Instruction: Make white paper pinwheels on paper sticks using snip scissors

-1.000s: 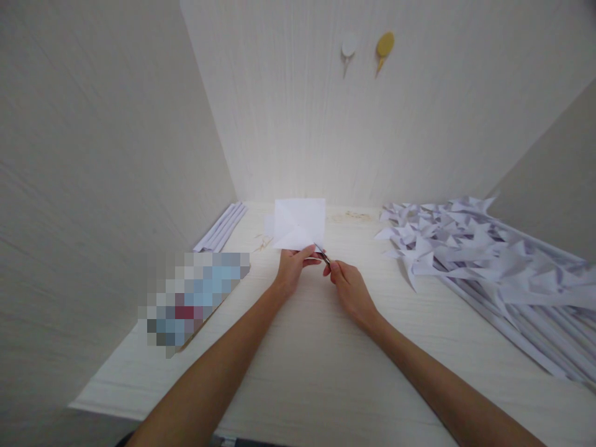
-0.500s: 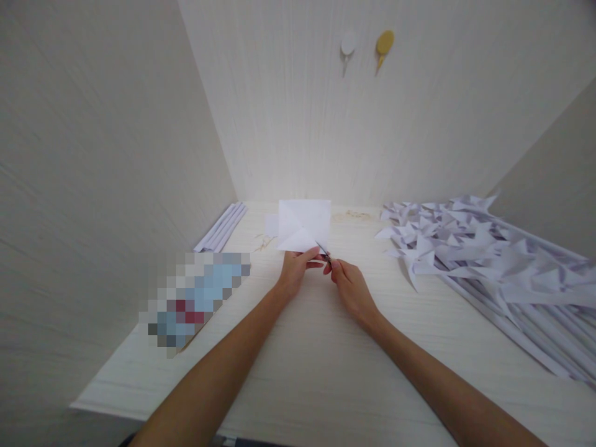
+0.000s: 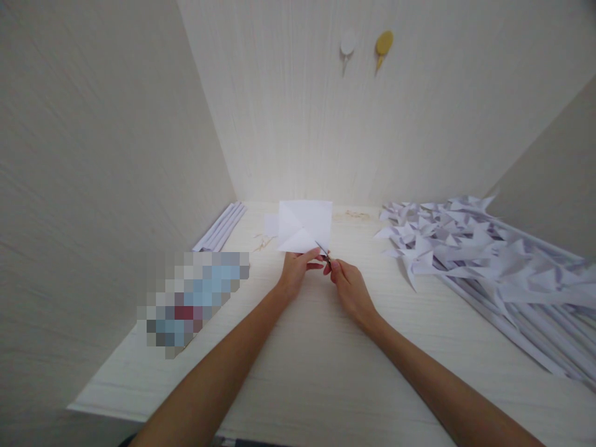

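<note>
My left hand (image 3: 298, 273) pinches the near edge of a white square paper sheet (image 3: 305, 225) with diagonal creases, holding it up above the table. My right hand (image 3: 349, 288) grips small scissors (image 3: 323, 252), whose blades meet the sheet's lower right corner. The two hands are almost touching at the middle of the pale wooden table (image 3: 326, 360).
A large pile of white paper pinwheels on rolled paper sticks (image 3: 484, 261) covers the right side. A few rolled paper sticks (image 3: 221, 226) lie at the back left by the wall. A blurred box (image 3: 193, 292) lies at left. Two hooks (image 3: 365, 45) hang on the back wall.
The paper sheet has shifted slightly to the right in my left hand, and the scissors blades have moved a little further into its lower right corner.
</note>
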{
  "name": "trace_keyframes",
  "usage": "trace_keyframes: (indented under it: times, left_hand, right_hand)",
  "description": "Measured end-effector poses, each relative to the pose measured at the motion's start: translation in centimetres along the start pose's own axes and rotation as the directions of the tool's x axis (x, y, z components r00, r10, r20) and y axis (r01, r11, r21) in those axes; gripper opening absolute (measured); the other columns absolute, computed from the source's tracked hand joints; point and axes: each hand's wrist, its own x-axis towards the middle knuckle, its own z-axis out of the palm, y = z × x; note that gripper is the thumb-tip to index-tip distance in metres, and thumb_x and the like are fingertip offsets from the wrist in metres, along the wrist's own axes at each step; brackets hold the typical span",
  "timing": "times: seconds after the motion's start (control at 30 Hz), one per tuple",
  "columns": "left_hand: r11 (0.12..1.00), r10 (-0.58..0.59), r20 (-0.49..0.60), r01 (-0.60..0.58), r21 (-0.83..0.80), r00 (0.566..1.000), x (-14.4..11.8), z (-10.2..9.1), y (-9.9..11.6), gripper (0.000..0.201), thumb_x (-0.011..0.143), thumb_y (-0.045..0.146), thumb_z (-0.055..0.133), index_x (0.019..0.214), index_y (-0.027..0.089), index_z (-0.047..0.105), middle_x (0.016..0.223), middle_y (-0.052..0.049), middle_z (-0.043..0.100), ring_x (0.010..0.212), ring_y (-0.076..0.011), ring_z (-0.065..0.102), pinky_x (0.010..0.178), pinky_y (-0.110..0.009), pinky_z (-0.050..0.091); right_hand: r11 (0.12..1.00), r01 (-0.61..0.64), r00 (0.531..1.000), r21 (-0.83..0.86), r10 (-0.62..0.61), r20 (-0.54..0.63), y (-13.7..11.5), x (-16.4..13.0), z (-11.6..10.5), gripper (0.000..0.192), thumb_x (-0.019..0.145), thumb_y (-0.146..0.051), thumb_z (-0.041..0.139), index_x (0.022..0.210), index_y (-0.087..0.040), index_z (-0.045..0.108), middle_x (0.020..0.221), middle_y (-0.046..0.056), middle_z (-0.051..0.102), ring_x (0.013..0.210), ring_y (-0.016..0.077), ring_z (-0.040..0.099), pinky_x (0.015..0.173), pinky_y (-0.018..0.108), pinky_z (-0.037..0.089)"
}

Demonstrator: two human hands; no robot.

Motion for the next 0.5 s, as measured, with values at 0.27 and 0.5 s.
trace_keyframes:
  times: [0.27,0.5]
  left_hand:
    - [1.0,-0.025,0.034,0.024,0.008,0.999,-0.21,0.22,0.01,0.01,0.053,0.022,0.062,0.051,0.013,0.057,0.055,0.0,0.057,0.052,-0.0106,0.052,0.052,-0.026,0.045]
    - [0.999,-0.029,0.057,0.028,0.024,0.998,-0.18,0.12,-0.14,0.012,0.055,0.023,0.062,0.049,0.013,0.057,0.055,0.0,0.057,0.052,-0.0108,0.052,0.054,-0.027,0.044]
  right_hand:
    - [0.999,0.031,0.999,-0.026,-0.031,-0.021,0.01,0.03,0.02,0.041,0.083,-0.038,0.021,0.059,-0.019,0.047,0.054,0.002,0.05,0.054,0.0147,0.045,0.053,0.025,0.033]
    - [0.999,0.026,0.999,-0.03,-0.027,-0.04,-0.12,-0.13,0.02,0.038,0.084,-0.036,0.022,0.06,-0.019,0.046,0.057,0.002,0.052,0.055,0.0153,0.047,0.055,0.026,0.034]
